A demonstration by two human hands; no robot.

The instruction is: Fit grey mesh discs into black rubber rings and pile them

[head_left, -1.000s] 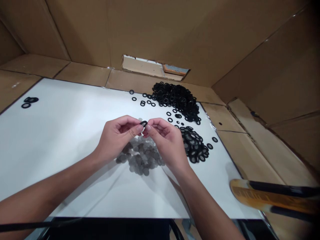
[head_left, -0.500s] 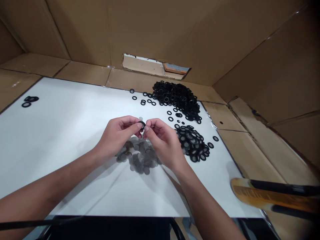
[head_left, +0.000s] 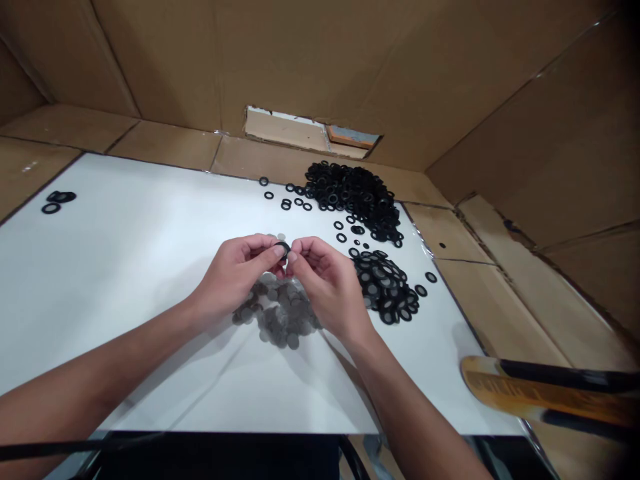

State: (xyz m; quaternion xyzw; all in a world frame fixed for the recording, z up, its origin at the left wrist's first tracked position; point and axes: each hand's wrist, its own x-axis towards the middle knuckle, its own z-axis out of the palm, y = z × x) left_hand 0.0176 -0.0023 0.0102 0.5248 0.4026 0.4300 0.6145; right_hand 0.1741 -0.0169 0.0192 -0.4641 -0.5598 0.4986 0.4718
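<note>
Fingertips [head_left: 293, 257] of both hands nearly meet in a tight pinch, left and right thumbs and forefingers sharing the grip on one black rubber ring [head_left: 283, 249]. Round, with no long axis, it sits between them, neither hand clearly nearer. Left hand [head_left: 235, 277] and right hand [head_left: 327, 287] hang just above a pile of grey mesh discs [head_left: 283, 327]. To the right, a pile of black washers [head_left: 385, 290]; farther on, a heap of black rubber rings [head_left: 350, 197]. All lie on a white board [head_left: 100, 280], before cardboard walls [head_left: 250, 60].
</note>
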